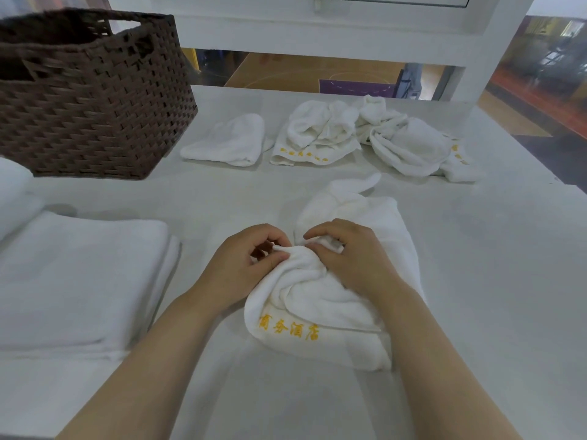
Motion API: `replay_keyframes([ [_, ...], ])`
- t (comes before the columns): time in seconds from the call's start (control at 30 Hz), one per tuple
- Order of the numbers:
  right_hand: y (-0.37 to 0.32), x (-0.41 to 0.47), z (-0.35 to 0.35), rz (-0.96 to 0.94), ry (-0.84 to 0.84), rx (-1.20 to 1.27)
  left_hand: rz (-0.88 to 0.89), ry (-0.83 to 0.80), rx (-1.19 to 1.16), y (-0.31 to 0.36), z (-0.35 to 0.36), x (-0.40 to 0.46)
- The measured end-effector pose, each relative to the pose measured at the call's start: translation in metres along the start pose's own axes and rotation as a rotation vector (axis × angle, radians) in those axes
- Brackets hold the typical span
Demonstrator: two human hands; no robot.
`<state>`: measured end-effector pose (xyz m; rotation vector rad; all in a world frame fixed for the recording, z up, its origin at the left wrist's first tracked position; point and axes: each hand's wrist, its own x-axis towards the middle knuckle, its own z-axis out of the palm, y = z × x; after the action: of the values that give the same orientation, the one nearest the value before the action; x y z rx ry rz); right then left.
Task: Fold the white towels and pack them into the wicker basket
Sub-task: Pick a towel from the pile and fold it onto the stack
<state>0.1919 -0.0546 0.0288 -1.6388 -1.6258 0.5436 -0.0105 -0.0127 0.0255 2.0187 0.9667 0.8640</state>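
Observation:
A crumpled white towel with yellow embroidered characters lies on the white table in front of me. My left hand pinches a fold of its top edge between thumb and fingers. My right hand grips the bunched cloth right beside it, fingers curled into the towel. The dark brown wicker basket stands at the far left of the table, its inside hidden from here. Three more crumpled white towels lie at the back: one, a second, and a third.
A stack of neatly folded white towels lies at the left, near the table's front edge. Another white bundle shows at the far left edge. A white window frame runs behind the table.

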Motion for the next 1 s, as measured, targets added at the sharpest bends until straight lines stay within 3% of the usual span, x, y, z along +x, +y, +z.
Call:
replay_keyframes([
  [0.13,0.0000,-0.0004,0.0036,0.035,0.119,0.080,0.067,0.012,0.044,-0.0035,-0.0002,0.0001],
  [0.3,-0.0025,-0.0021,0.0006,0.055,0.108,0.247,0.127,0.016,0.064,-0.0038,0.0000,0.0015],
  [0.6,-0.0004,-0.0011,0.0040,0.028,0.147,0.099,0.035,0.020,0.022,-0.0012,0.0023,-0.0010],
  [0.8,-0.0007,-0.0023,0.0023,0.014,-0.015,0.134,0.037,0.043,0.063,-0.0019,0.0027,0.0004],
  [1.0,-0.0059,-0.0039,0.0002,0.013,-0.010,0.214,0.063,0.070,0.075,-0.0079,0.0044,0.0020],
])
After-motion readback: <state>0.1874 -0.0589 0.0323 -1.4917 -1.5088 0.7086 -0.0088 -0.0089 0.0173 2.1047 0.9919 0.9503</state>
